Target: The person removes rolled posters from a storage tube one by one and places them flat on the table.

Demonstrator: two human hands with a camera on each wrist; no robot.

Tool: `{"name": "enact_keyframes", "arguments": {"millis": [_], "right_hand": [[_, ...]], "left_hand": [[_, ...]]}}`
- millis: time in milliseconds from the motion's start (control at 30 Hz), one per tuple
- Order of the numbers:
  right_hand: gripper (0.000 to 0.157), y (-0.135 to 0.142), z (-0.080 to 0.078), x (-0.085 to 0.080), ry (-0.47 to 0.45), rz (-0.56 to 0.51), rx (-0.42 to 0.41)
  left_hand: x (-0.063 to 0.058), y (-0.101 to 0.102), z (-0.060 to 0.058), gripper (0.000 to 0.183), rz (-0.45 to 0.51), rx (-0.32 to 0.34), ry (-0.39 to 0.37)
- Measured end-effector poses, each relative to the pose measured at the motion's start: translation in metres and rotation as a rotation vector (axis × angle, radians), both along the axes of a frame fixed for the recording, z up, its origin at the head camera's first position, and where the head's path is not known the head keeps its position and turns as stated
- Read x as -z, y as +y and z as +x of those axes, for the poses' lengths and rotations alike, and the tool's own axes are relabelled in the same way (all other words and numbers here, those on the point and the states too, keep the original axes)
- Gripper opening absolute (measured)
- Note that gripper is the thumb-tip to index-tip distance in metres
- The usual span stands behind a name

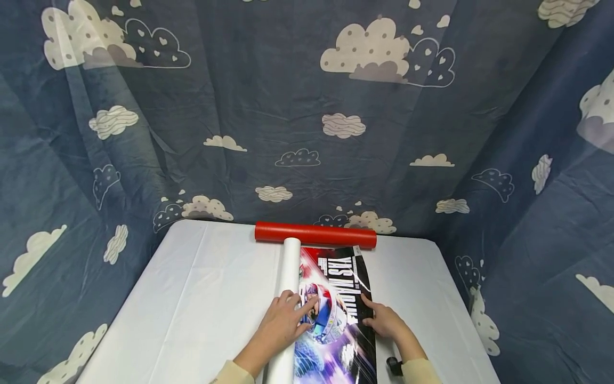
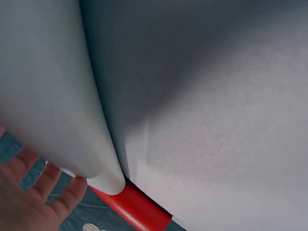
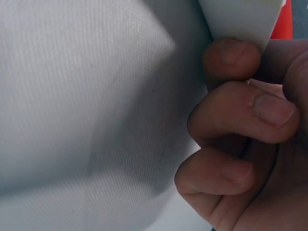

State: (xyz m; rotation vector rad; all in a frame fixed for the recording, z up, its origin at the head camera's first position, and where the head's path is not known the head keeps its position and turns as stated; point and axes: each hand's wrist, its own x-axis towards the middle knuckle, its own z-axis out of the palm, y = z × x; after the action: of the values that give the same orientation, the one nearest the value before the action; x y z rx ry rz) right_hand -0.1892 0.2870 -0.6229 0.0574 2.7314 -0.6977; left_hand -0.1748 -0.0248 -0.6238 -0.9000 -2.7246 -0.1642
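Observation:
A glossy poster (image 1: 336, 341) lies partly unrolled on the table, printed in red, blue, purple and black with large white lettering. Its left side is still a white roll (image 1: 290, 264). My left hand (image 1: 280, 322) rests across this roll, thumb and index finger reaching onto the printed face. In the left wrist view, several fairly straight fingers (image 2: 72, 192) touch the roll's side. At the poster's right edge, my right hand (image 1: 387, 324) pinches the sheet. Curled fingers (image 3: 240, 108) show below the sheet's white underside (image 3: 240, 19) in the right wrist view; the thumb is mostly hidden there.
Behind the poster, a red tube (image 1: 314, 234) lies crosswise near the back edge of the white-covered table (image 1: 216, 288). A dark blue cloud-patterned cloth (image 1: 268, 106) hangs around the back and sides. Beside the right wrist is a small black object (image 1: 395, 366).

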Motion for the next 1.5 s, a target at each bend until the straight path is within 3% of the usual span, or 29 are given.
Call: {"name": "enact_keyframes", "arguments": {"millis": [233, 433, 567, 767, 900, 1133, 1233, 1500], "right_hand": [[0.072, 0.003, 0.002, 0.001, -0.007, -0.007, 0.008], [0.072, 0.005, 0.001, 0.0, -0.011, -0.012, 0.014], [0.072, 0.007, -0.001, -0.002, -0.022, -0.016, 0.027], [0.072, 0.009, -0.002, -0.001, -0.034, 0.006, 0.029], [0.072, 0.011, -0.001, -0.002, -0.04, 0.006, 0.03], [0.072, 0.016, 0.001, -0.004, -0.045, -0.013, 0.045], [0.072, 0.017, 0.001, -0.005, -0.045, -0.012, 0.049], [0.072, 0.021, 0.0, -0.003, -0.058, -0.008, 0.055]], "left_hand": [[0.008, -0.002, 0.001, 0.078, -0.038, -0.035, 0.046], [0.012, -0.002, -0.002, 0.065, 0.008, 0.043, 0.126], [0.01, -0.001, -0.004, 0.061, 0.028, 0.117, 0.096], [0.006, -0.002, -0.001, 0.071, 0.014, 0.151, -0.022], [0.003, -0.003, 0.001, 0.075, -0.015, 0.125, -0.093], [-0.004, -0.008, 0.002, 0.069, -0.028, 0.019, -0.211], [-0.004, -0.008, 0.002, 0.064, -0.03, -0.007, -0.203], [-0.003, -0.01, 0.001, 0.056, 0.002, -0.051, -0.071]]}}
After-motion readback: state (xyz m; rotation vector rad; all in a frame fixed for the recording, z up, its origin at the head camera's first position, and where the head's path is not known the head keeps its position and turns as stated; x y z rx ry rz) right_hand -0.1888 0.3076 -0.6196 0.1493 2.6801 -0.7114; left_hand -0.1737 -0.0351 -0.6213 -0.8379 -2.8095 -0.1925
